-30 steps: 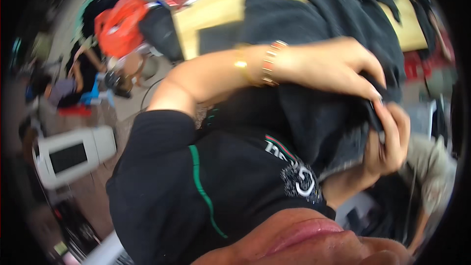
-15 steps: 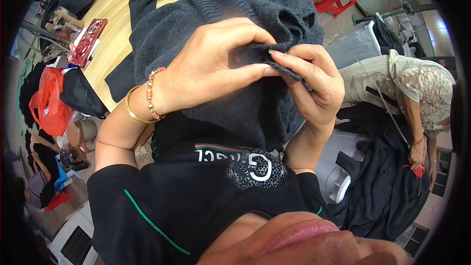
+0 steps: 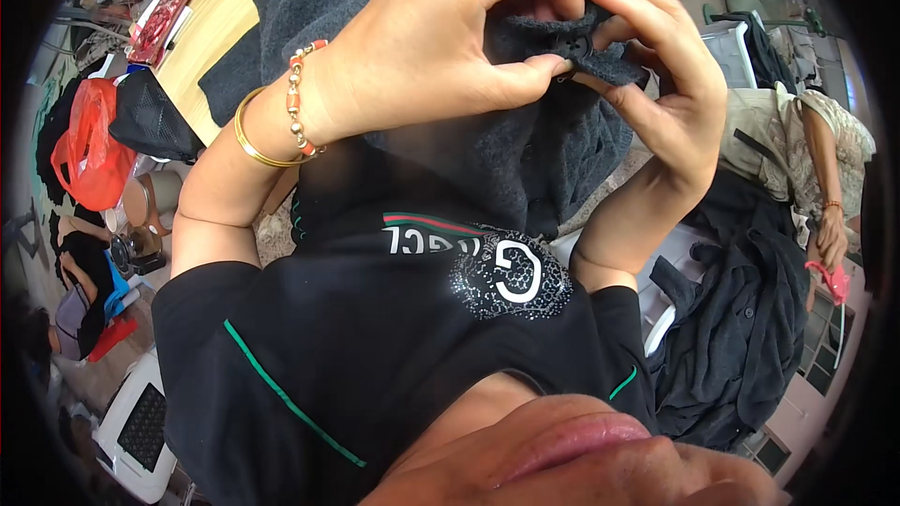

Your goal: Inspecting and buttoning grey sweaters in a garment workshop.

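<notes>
A dark grey woolly garment (image 3: 394,23) hangs from the table's side toward my body, its edge lifted up between my two hands. My left hand (image 3: 412,47), with bracelets at the wrist, is closed on that edge, its thumb pressing beside a dark round button (image 3: 572,45). From the other side my right hand (image 3: 670,75) holds the same edge between thumb and fingers. Its index finger, slightly blurred, reaches over to my left hand's fingertips. Part of the gripped cloth is hidden behind the fingers.
At left are a pale wooden table (image 3: 211,19), a red patterned case (image 3: 169,14), a red plastic bag (image 3: 94,145) and a black mesh bag (image 3: 155,117). On the right another person's hand (image 3: 830,236) is near pink-handled scissors (image 3: 830,279), beside piled dark garments (image 3: 731,319).
Both hands have risen and moved right with the garment edge. A button on it now shows. My right hand's fingers have spread more widely around the cloth.
</notes>
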A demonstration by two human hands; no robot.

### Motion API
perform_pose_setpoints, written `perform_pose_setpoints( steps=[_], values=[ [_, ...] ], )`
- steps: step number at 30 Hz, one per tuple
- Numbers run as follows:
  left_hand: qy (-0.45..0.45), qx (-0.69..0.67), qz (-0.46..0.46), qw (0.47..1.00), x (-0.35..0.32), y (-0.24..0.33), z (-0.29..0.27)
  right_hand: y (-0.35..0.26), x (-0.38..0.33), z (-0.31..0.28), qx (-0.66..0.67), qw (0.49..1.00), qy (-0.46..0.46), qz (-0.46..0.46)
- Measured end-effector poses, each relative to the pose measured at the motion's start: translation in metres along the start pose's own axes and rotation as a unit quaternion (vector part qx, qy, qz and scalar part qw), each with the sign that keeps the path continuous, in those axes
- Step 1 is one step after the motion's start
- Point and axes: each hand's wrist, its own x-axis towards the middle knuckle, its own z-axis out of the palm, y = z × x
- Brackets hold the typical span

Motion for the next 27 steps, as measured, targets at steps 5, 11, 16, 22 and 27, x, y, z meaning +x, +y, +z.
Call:
perform_pose_setpoints(
  steps=[5,11,16,22,27],
  values=[
    [0.014,0.042,0.073,0.996,-0.001,-0.002,0.000,0.011,-0.002,-0.004,-0.068,0.998,-0.009,0.012],
    [0.044,0.087,0.145,0.985,-0.002,-0.007,0.001,0.015,-0.008,-0.003,-0.066,0.998,0.005,0.013],
    [0.038,0.092,0.136,0.986,-0.005,-0.004,0.002,0.022,-0.013,-0.002,0.014,0.999,0.004,0.038],
    [0.050,0.109,0.161,0.980,-0.003,-0.003,0.005,0.033,-0.019,0.005,0.056,0.998,0.026,0.000],
    [0.029,0.141,0.131,0.981,-0.007,0.003,0.003,0.033,-0.016,0.010,0.037,0.997,0.041,-0.061]
  ],
)
